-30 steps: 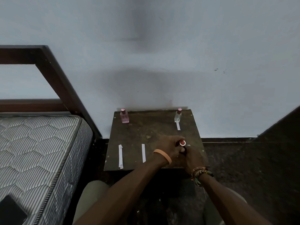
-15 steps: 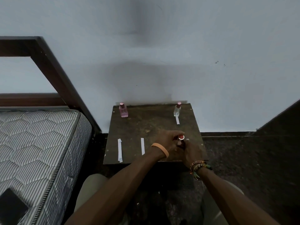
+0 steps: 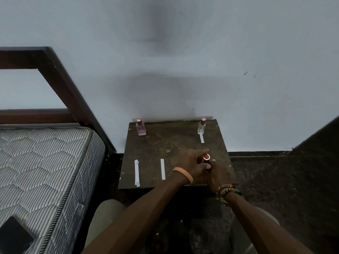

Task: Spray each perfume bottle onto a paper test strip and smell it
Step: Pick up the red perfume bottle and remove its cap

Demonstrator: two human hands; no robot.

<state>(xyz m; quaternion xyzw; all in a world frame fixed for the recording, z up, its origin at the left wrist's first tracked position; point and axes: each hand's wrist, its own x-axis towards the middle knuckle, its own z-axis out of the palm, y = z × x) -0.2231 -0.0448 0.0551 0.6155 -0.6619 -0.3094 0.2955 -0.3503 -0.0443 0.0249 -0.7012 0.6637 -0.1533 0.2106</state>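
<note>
Small dark table (image 3: 174,143) against a pale wall (image 3: 238,43).

Hands together at the near right part of the table.
- The right hand (image 3: 218,174) is curled round the body of the red-capped bottle (image 3: 206,157) and holds it upright. There is a ring on one finger and beaded bands at the wrist.
- The left hand (image 3: 191,162) wears an orange wristband (image 3: 183,174). It lies against the bottle from the left, with the thumb at the bottle's side below the cap.

Change from half a second ago: the left fingers were bent close over the cap. Now they reach out straight past it towards the wall, and the round cap top shows clear beside them. The right hand's grip looks the same, and the bottle is in the same spot. I cannot tell whether the bottle's base touches the table.

Other items have not moved.
- The pink bottle (image 3: 140,127) stands at the far left corner.
- The clear bottle (image 3: 201,127) stands at the far right, with a short strip (image 3: 202,138) just in front of it.
- The left strip (image 3: 136,172) and the middle strip (image 3: 162,169) lie flat and side by side on the near left, apart from each other and from the hands.

To the left are a quilted mattress (image 3: 45,171), a dark bed frame (image 3: 60,79), and a black phone (image 3: 14,235) on the mattress corner.
</note>
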